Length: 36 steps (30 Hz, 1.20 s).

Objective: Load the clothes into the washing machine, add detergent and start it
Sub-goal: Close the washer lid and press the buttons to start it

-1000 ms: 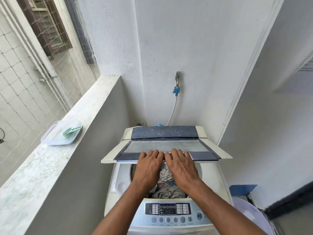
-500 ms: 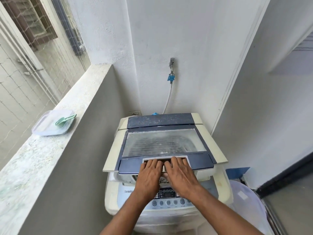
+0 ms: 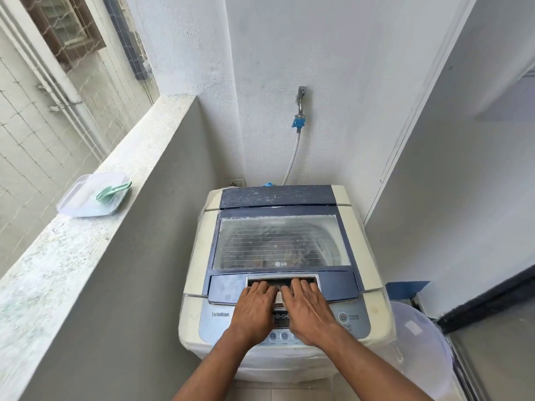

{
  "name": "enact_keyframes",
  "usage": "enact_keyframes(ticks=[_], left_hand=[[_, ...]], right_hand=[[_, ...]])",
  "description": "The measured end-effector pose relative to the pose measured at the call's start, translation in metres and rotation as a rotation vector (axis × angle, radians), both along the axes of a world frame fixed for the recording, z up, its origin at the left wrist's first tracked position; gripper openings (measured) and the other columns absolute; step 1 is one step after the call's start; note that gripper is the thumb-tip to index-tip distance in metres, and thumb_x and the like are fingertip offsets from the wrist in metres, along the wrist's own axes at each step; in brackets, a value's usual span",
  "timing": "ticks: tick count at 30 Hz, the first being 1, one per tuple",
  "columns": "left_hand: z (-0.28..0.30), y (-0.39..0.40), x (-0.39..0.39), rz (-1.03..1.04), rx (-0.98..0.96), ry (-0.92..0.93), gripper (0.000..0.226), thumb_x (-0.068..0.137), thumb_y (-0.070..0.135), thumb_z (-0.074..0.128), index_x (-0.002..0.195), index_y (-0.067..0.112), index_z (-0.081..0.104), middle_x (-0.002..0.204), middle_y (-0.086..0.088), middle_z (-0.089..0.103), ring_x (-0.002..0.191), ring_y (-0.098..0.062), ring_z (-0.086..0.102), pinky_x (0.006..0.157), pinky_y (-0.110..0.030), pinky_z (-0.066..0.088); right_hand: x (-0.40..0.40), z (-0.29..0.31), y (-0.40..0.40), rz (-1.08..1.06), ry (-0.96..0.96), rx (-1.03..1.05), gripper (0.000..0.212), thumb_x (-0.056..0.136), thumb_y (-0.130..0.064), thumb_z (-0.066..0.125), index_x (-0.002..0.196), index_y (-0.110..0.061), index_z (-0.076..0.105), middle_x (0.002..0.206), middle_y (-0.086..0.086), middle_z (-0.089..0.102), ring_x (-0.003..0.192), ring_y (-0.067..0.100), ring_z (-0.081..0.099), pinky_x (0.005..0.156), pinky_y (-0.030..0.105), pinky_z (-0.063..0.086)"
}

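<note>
While both hands press the lid flat, fingers could be pinched in its handle slot.

The left hand (image 3: 254, 306) and right hand (image 3: 307, 306) lie with straight fingers, holding nothing, on the blue-and-cream top-loading washing machine (image 3: 278, 256); clothes show dimly under its glass lid (image 3: 280, 246). A palm resting on the grey control panel (image 3: 351, 321) might press a wrong button.

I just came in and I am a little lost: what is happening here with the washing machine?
A person has both hands flat on the lid of a top-loading washing machine. The left hand and right hand press at the lid's front handle, and the lid lies closed. A green scoop sits in a tray on the ledge.
</note>
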<state>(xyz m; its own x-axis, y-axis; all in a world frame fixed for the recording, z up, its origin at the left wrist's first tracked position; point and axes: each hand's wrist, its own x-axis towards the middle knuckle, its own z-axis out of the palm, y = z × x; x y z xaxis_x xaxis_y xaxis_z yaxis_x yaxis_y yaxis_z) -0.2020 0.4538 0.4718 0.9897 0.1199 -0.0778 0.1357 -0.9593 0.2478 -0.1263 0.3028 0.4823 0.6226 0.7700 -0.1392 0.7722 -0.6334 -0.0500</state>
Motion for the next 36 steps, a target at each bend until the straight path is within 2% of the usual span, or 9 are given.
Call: enact_keyframes(ticks=[4, 9, 15, 19, 26, 28, 32, 36], left_hand=[[-0.007, -0.002, -0.001, 0.032, -0.02, -0.008, 0.051, 0.086, 0.021, 0.04, 0.135, 0.025, 0.058, 0.123, 0.003, 0.061, 0.111, -0.023, 0.055, 0.095, -0.036, 0.044], [-0.009, -0.005, 0.0, 0.067, -0.059, -0.005, 0.055, 0.085, 0.017, 0.044, 0.137, 0.024, 0.06, 0.121, 0.002, 0.064, 0.109, -0.024, 0.057, 0.096, -0.035, 0.043], [-0.012, -0.006, 0.001, 0.112, -0.109, 0.002, 0.057, 0.082, 0.013, 0.048, 0.137, 0.022, 0.063, 0.117, -0.001, 0.068, 0.107, -0.026, 0.059, 0.096, -0.034, 0.043], [-0.014, -0.006, 0.003, 0.112, -0.116, -0.008, 0.049, 0.083, 0.014, 0.056, 0.13, 0.023, 0.066, 0.108, -0.002, 0.068, 0.102, -0.028, 0.06, 0.09, -0.034, 0.043], [-0.014, -0.007, -0.005, 0.066, -0.102, -0.016, 0.071, 0.083, 0.015, 0.044, 0.153, 0.018, 0.047, 0.136, -0.005, 0.062, 0.121, -0.027, 0.054, 0.109, -0.033, 0.038], [-0.015, -0.004, -0.008, 0.033, -0.106, -0.013, 0.07, 0.086, 0.016, 0.047, 0.157, 0.015, 0.042, 0.147, -0.006, 0.056, 0.132, -0.027, 0.05, 0.117, -0.034, 0.034], [-0.016, 0.001, -0.018, 0.043, -0.145, -0.012, 0.067, 0.103, 0.026, 0.051, 0.164, 0.016, 0.026, 0.17, -0.005, 0.032, 0.158, -0.023, 0.025, 0.131, -0.032, 0.01], [-0.013, 0.016, -0.036, 0.145, -0.164, -0.008, 0.09, 0.101, 0.05, 0.057, 0.168, 0.017, 0.007, 0.176, -0.001, 0.009, 0.163, -0.02, 0.005, 0.131, -0.032, 0.001]], right_hand=[[-0.001, -0.006, -0.001, 0.006, 0.026, -0.022, 0.062, 0.079, -0.017, 0.063, 0.138, -0.012, 0.047, 0.121, 0.011, 0.049, 0.106, 0.029, 0.048, 0.094, 0.042, 0.04], [0.001, -0.011, -0.001, -0.006, 0.042, -0.014, 0.061, 0.081, -0.021, 0.063, 0.14, -0.015, 0.048, 0.123, 0.009, 0.05, 0.109, 0.028, 0.049, 0.097, 0.042, 0.04], [0.001, -0.014, 0.001, -0.029, 0.068, 0.015, 0.046, 0.096, -0.032, 0.053, 0.139, -0.018, 0.048, 0.126, 0.008, 0.051, 0.113, 0.028, 0.049, 0.099, 0.044, 0.039], [0.001, -0.016, 0.002, -0.048, 0.069, 0.041, 0.041, 0.104, -0.041, 0.041, 0.136, -0.018, 0.05, 0.127, 0.008, 0.053, 0.113, 0.029, 0.049, 0.1, 0.047, 0.039], [-0.001, -0.014, 0.002, -0.043, 0.067, 0.031, 0.043, 0.105, -0.045, 0.04, 0.138, -0.018, 0.047, 0.129, 0.008, 0.051, 0.116, 0.029, 0.048, 0.103, 0.047, 0.038], [-0.002, -0.014, 0.001, -0.037, 0.06, 0.03, 0.047, 0.104, -0.046, 0.041, 0.141, -0.017, 0.044, 0.131, 0.01, 0.05, 0.117, 0.029, 0.047, 0.104, 0.047, 0.038], [-0.004, -0.019, -0.003, -0.02, 0.034, 0.024, 0.062, 0.104, -0.05, 0.04, 0.153, -0.012, 0.034, 0.138, 0.013, 0.048, 0.122, 0.032, 0.046, 0.109, 0.049, 0.036], [-0.005, -0.017, -0.011, -0.006, 0.071, 0.064, 0.07, 0.105, -0.053, 0.037, 0.16, -0.011, 0.026, 0.147, 0.012, 0.045, 0.134, 0.032, 0.042, 0.122, 0.049, 0.027]])
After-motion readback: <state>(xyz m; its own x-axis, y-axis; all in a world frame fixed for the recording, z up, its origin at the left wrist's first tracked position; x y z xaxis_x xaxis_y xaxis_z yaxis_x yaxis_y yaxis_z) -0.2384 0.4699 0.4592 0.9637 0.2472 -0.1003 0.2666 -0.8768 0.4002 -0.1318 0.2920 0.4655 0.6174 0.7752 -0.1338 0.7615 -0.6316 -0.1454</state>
